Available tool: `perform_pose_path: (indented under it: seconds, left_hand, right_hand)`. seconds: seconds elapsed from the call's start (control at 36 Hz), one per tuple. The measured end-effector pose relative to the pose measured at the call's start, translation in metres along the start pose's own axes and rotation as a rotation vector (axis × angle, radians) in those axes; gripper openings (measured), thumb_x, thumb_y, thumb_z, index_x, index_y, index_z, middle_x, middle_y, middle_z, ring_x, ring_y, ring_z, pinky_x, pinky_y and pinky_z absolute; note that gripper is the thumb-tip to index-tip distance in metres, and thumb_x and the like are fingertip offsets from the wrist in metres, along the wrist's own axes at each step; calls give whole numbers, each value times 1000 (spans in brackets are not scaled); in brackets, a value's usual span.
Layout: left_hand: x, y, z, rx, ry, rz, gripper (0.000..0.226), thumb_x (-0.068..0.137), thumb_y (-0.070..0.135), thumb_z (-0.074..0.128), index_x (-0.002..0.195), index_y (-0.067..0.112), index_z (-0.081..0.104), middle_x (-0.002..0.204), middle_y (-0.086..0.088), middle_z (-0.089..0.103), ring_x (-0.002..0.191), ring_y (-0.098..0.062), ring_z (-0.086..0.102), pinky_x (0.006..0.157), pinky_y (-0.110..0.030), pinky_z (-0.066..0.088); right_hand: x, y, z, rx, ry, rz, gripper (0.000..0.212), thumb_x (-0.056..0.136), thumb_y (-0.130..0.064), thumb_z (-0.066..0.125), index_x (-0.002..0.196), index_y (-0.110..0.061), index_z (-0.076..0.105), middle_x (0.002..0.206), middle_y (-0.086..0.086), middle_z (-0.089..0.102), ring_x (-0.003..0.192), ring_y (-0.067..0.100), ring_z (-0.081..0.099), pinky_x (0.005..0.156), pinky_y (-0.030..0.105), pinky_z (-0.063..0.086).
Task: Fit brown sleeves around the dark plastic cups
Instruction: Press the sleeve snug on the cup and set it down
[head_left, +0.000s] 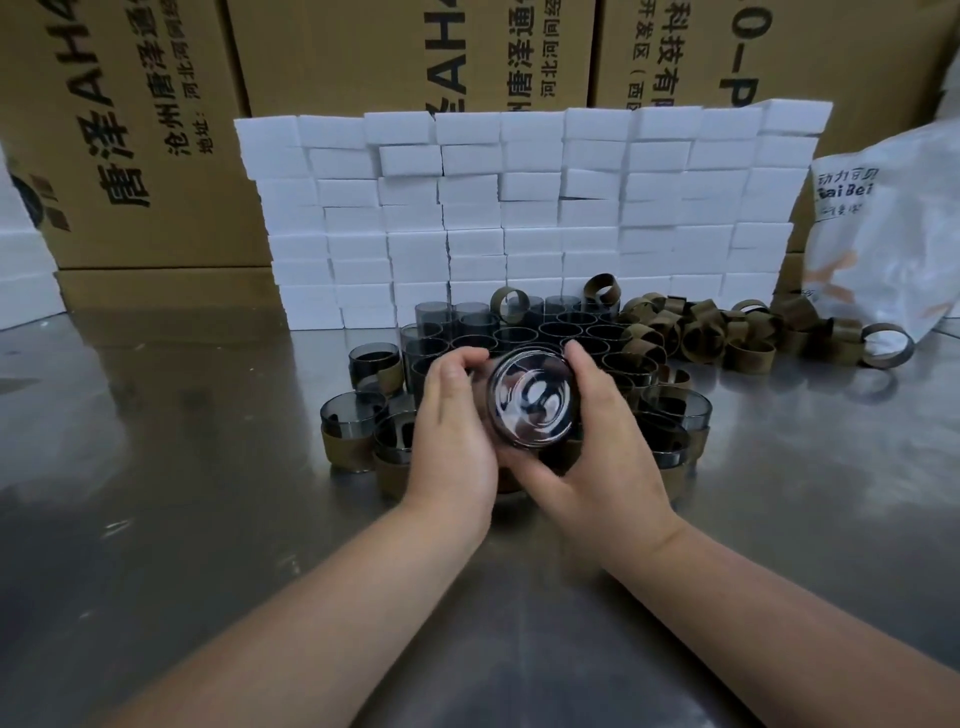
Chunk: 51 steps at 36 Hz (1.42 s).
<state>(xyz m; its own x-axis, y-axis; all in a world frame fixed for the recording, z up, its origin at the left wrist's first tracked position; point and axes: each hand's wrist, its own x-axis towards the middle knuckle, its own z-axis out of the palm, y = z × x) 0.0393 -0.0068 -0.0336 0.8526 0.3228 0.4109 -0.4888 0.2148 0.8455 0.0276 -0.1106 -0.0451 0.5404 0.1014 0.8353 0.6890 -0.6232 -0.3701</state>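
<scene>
Both hands up front: left hand (451, 415) and right hand (597, 441) wrapped around one dark cup (531, 402), its glossy base tipped toward us. Any sleeve on it is hidden behind the fingers, possibly. Behind, more cups (550, 332), some banded, then loose brown sleeves (701, 338), white blocks (519, 208), and cartons (130, 130) marked "AH".
</scene>
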Motion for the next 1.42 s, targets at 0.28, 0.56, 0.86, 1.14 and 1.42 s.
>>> perform_pose_path:
  seconds: [0.28,0.56,0.86,1.14,1.42]
  left_hand:
    - [-12,0,-27,659,-346,546,58,86,64,28,135,38,9,140,3,35,126,-1,36,109,-32,29]
    - [-9,-1,-27,839,-296,530,82,71,52,45,137,5,33,115,5,51,112,-18,49,103,-59,29]
    - [-4,-9,-25,948,-124,488,86,67,63,42,130,3,44,110,11,52,113,-11,47,113,-42,14]
    - [-8,-9,-21,1013,-199,484,94,67,68,38,138,6,35,121,-2,58,119,-21,49,114,-38,6]
    - [-8,-11,-22,1081,-174,568,85,72,59,45,128,-4,45,117,-10,60,111,-28,55,105,-53,18]
  right_hand:
    - [2,0,-4,-78,66,2,79,64,-24,71,130,8,41,123,19,56,114,18,40,95,41,33]
    - [5,-3,-7,-161,31,-174,71,71,-20,57,134,-9,27,122,21,54,114,22,40,92,43,39]
    - [32,19,-36,-180,-280,-274,80,69,-11,60,140,-15,22,137,10,47,126,18,41,109,31,28]
    - [77,154,-87,-548,-306,203,58,97,-23,40,149,-27,15,158,-5,8,143,25,11,114,39,12]
    - [98,211,-68,-600,-630,325,64,97,-14,38,148,-40,8,155,-13,-17,130,25,40,88,37,47]
